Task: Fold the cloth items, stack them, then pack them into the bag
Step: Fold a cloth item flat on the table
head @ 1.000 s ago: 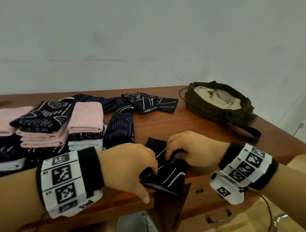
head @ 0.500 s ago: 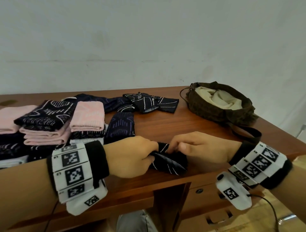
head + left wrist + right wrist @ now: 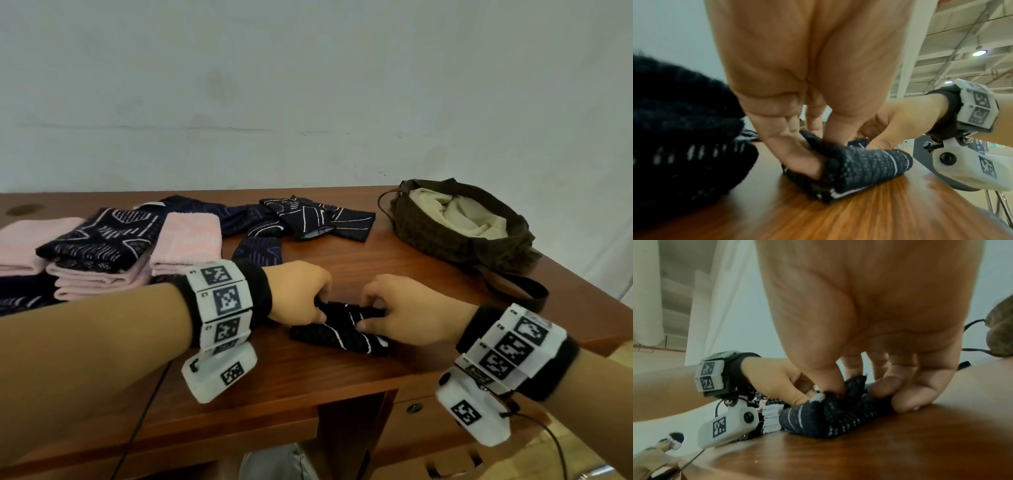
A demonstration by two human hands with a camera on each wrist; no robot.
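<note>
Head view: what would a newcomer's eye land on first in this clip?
First, the two hands at the table's near edge: the left hand and right hand both pinch a small dark cloth with white lines, folded on the wooden table. Next, the stacks of folded pink and dark cloths at left, and the open brown bag at far right.

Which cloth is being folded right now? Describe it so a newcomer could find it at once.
Start at the wooden table, with the brown bag at its far right. Near the front edge, in front of the stacks of folded cloths, the left hand and right hand both pinch one small black cloth with white lines. It is the only cloth being held, apart from the stacks.
</note>
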